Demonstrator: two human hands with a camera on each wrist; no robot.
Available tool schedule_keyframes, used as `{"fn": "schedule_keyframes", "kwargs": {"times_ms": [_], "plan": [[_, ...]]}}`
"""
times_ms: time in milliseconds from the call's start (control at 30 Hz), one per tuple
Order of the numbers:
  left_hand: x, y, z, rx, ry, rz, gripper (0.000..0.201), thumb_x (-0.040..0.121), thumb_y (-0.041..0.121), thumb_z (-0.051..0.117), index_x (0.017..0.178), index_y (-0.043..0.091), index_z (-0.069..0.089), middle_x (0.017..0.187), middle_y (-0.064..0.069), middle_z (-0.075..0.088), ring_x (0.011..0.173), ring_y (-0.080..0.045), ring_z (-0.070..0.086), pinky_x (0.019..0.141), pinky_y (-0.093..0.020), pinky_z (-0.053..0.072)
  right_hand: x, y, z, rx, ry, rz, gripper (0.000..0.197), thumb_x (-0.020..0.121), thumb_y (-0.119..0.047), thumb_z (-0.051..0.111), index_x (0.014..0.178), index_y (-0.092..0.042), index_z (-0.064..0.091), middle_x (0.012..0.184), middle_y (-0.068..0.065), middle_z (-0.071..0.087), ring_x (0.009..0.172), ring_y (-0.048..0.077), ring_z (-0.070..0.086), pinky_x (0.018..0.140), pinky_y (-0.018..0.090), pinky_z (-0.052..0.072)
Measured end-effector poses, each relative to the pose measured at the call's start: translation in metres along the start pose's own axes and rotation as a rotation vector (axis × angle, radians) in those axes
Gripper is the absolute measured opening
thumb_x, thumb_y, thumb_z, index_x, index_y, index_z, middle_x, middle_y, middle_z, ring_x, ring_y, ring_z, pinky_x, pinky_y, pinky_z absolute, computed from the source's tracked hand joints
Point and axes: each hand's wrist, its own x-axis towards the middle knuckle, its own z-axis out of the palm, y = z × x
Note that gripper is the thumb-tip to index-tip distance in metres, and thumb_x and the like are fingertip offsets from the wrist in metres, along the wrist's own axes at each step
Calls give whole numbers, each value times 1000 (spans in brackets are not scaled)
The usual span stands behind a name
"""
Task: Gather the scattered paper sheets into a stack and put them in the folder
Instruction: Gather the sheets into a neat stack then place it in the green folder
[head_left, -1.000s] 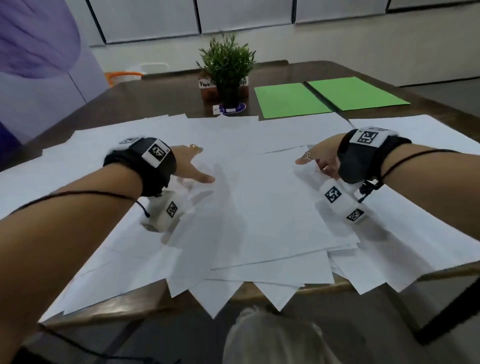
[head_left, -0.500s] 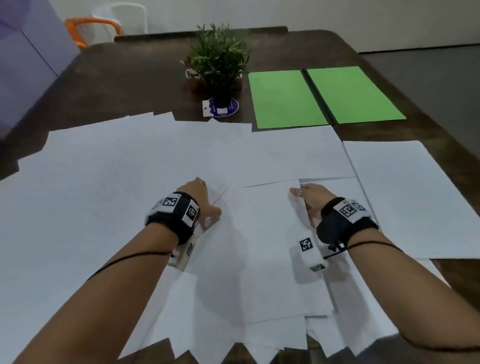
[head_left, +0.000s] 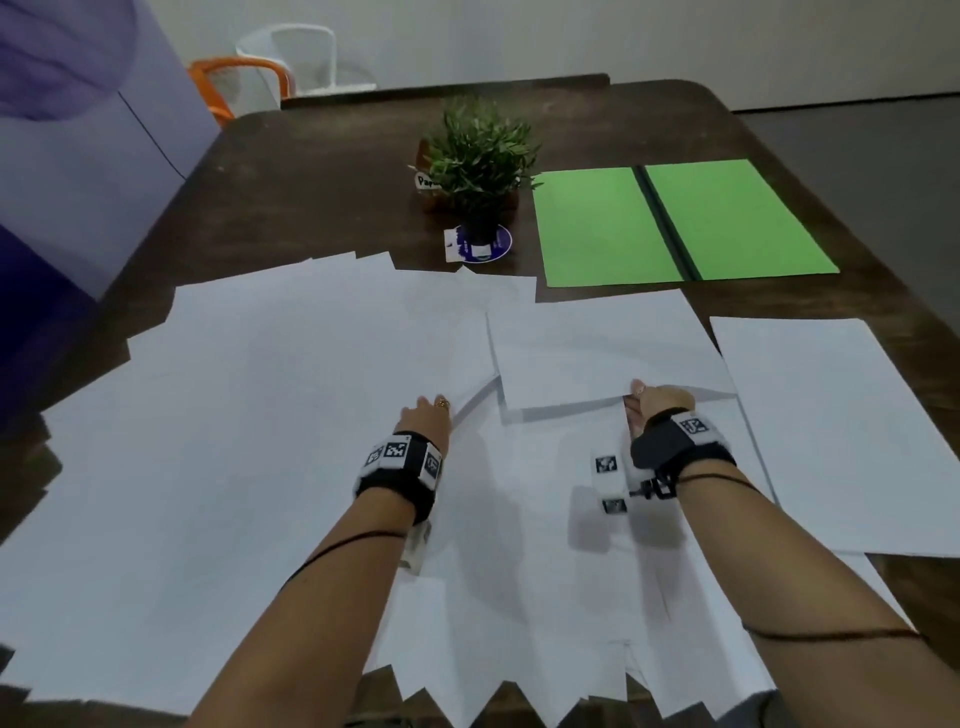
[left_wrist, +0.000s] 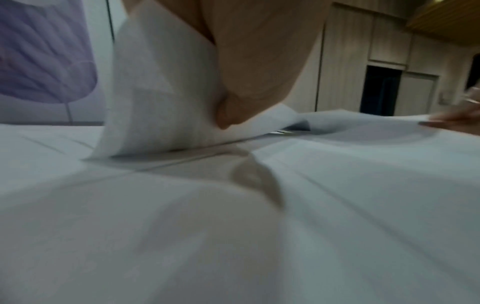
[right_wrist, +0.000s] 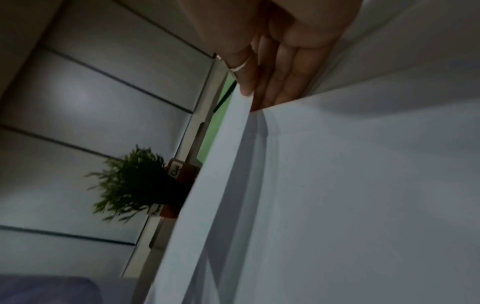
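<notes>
Many white paper sheets (head_left: 249, 426) lie overlapping across the brown table (head_left: 322, 171). My left hand (head_left: 423, 413) is at the middle of the spread, and in the left wrist view the thumb (left_wrist: 233, 107) holds a raised sheet (left_wrist: 155, 92) against the hand. My right hand (head_left: 655, 402) pinches the near edge of a far sheet (head_left: 597, 348). Its fingers (right_wrist: 280, 82) lie under that sheet (right_wrist: 363, 185), which is lifted slightly. The green folder (head_left: 597, 223) lies open and flat at the back right, beyond the sheets.
A small potted plant (head_left: 478, 156) on a round coaster stands left of the folder. One sheet (head_left: 831, 431) lies apart at the right. Several sheet corners hang over the near table edge. An orange chair (head_left: 234, 73) and a white chair stand behind the table.
Both hands have moved away from me across the sheets. The right hand has taken hold of the near edge of a far sheet, and the left hand has lifted a sheet edge.
</notes>
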Motion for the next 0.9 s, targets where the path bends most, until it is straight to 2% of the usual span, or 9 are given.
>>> {"fn": "schedule_keyframes", "kwargs": {"times_ms": [100,167,233,333,400,500,600,767,900], "plan": [[-20,-18,0,-188,130,-3,47,92,2,38,138,6,34,123,-21,55,111,-36,55,88,-38,44,-13,11,-8,-87,86,-6,26,92,-13,52,68,-13,43,96,15,56,80,25,57,85,35,53],[-43,-28,-2,-321,208,-74,46,91,-1,35,137,4,36,119,-25,57,108,-39,56,86,-39,44,-27,23,-20,-102,134,16,20,89,-10,55,72,-6,46,94,18,60,76,31,59,72,35,57],[-67,-39,-2,-449,288,-144,48,90,-4,35,136,4,38,117,-28,57,107,-42,56,86,-42,44,-42,34,-31,-39,169,48,9,89,-3,54,93,1,47,94,18,57,69,29,59,62,34,58],[-92,-47,1,-517,369,-188,52,89,-8,34,138,6,37,113,-27,58,103,-42,57,83,-40,44,-66,52,-45,-101,128,81,45,88,1,52,128,-3,34,108,20,53,80,34,59,80,48,54],[-101,-40,6,-470,371,-155,53,90,-7,34,141,8,34,115,-24,59,105,-39,56,86,-37,43,-80,60,-48,-212,81,14,43,90,3,48,131,0,34,109,18,52,88,31,56,78,39,51],[-103,-10,19,-331,260,-31,53,90,-2,33,141,11,35,115,-20,61,108,-36,57,89,-36,42,-95,73,-46,-278,-47,-87,22,92,5,45,113,-1,47,106,13,57,90,25,55,67,31,48],[-108,33,39,-280,121,150,47,91,1,36,135,14,43,114,-18,62,107,-35,58,88,-37,44,-101,81,-33,-210,-154,-31,12,97,-11,43,91,-10,54,93,15,63,88,35,61,73,45,53],[-126,71,65,-464,-229,403,63,89,54,51,141,20,39,133,-3,55,121,-20,52,102,-31,40,-109,76,-28,154,-345,247,71,80,-74,40,97,-11,68,94,13,72,89,30,67,72,38,54],[-114,40,67,-809,-132,258,51,90,47,54,132,18,52,126,-5,61,115,-14,57,95,-17,37,-93,85,-19,-207,-139,44,47,79,-24,74,118,-6,54,123,14,61,109,34,59,99,48,45]]}}
